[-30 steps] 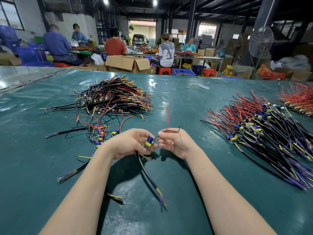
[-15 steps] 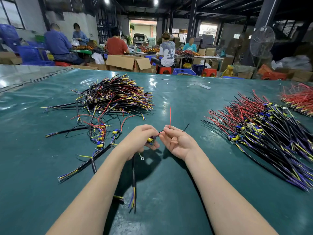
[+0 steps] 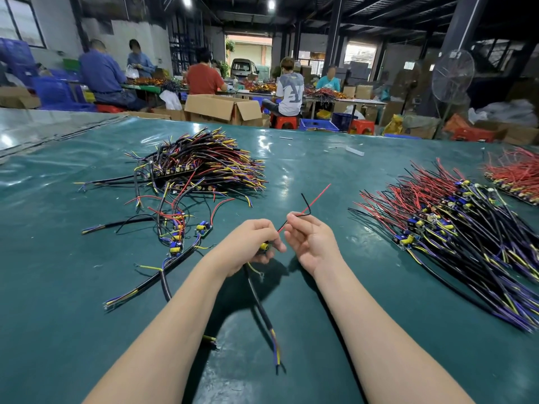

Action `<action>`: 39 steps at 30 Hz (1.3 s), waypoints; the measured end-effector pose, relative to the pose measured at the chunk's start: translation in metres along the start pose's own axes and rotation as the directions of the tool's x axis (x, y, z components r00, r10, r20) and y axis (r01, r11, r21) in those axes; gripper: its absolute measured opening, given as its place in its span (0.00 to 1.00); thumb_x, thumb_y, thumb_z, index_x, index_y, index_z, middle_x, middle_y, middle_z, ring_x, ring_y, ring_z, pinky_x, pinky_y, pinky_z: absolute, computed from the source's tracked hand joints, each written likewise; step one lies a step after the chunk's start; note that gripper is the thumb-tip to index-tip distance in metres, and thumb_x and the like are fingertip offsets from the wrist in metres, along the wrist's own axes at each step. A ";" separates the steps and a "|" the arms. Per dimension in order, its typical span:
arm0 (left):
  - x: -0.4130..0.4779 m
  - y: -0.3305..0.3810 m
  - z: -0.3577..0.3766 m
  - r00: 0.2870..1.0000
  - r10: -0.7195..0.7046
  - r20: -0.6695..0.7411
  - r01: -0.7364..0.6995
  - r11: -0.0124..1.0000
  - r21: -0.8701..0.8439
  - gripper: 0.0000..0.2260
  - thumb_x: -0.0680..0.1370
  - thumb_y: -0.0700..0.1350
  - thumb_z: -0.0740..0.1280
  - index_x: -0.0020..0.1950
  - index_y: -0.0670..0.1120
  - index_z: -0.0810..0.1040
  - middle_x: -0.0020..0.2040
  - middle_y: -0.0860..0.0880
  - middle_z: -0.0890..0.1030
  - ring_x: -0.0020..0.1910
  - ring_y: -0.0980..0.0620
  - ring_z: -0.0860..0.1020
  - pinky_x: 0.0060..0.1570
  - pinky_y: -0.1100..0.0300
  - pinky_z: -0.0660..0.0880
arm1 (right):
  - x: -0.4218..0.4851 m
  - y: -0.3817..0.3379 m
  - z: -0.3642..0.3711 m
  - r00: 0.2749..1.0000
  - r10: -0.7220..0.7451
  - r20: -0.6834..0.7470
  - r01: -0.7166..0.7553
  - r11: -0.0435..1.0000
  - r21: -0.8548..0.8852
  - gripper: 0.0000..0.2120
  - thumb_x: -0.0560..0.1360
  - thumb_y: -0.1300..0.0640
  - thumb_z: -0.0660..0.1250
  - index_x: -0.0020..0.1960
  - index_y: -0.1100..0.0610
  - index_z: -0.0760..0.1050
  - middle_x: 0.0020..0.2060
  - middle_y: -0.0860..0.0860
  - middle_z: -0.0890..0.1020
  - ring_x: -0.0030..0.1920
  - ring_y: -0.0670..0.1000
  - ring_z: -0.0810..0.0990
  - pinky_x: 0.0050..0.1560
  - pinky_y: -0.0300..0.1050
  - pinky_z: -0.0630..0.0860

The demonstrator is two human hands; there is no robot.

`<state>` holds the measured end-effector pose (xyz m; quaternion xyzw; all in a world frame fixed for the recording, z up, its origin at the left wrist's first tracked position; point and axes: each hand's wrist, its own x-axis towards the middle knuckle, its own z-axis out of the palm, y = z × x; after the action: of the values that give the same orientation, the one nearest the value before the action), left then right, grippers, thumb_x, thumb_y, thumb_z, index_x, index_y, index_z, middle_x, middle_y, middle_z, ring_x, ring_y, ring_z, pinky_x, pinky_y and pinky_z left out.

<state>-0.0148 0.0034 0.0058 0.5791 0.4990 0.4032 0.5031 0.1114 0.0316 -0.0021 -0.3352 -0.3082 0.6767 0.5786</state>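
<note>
The left hand (image 3: 245, 243) gripped the driver board (image 3: 264, 246) above the tabletop (image 3: 58, 272), apparently steadying it so the right hand (image 3: 313, 243) could pinch its black lead (image 3: 306, 204), bent toward 12 o'clock, away from the red lead (image 3: 319, 193).

Dim workshop, green-covered table (image 3: 320, 158), cardboard box (image 3: 221, 107), standing fan (image 3: 452, 77), ceiling lights (image 3: 186, 0)

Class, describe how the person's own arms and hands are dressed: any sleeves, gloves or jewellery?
The left forearm and right forearm are bare down to the picture's edge; no sleeves show. The left hand and right hand wear no gloves, and no watch, bracelet or ring is visible.
</note>
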 end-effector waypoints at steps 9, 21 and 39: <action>0.002 -0.007 0.002 0.998 -0.016 0.053 0.005 0.981 0.192 0.10 0.77 0.38 0.57 0.37 0.46 0.73 0.20 0.54 0.72 0.20 0.58 0.63 0.19 0.70 0.58 | 0.006 -0.006 -0.009 0.954 -0.178 -0.240 0.214 0.968 0.134 0.10 0.72 0.71 0.65 0.36 0.61 0.72 0.20 0.49 0.78 0.21 0.43 0.77 0.26 0.34 0.76; 0.003 -0.011 0.000 0.996 0.069 0.056 -0.080 0.968 0.238 0.11 0.79 0.45 0.61 0.39 0.50 0.78 0.19 0.54 0.70 0.19 0.59 0.63 0.22 0.71 0.61 | 0.008 -0.012 -0.016 0.947 -0.071 -0.313 0.160 0.950 0.267 0.08 0.74 0.66 0.66 0.37 0.60 0.73 0.19 0.48 0.76 0.19 0.42 0.75 0.22 0.32 0.73; 0.006 -0.010 0.001 0.995 0.003 -0.100 -0.009 0.998 -0.065 0.12 0.79 0.42 0.60 0.37 0.46 0.76 0.19 0.55 0.69 0.17 0.60 0.64 0.18 0.70 0.58 | 0.002 -0.003 -0.007 0.970 0.079 0.231 0.013 0.928 -0.373 0.10 0.74 0.68 0.63 0.38 0.58 0.78 0.24 0.48 0.80 0.23 0.40 0.72 0.24 0.30 0.68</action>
<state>-0.0148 0.0092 -0.0042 0.5428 0.5084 0.4494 0.4949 0.1182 0.0346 -0.0042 -0.3586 -0.4932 0.6515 0.4513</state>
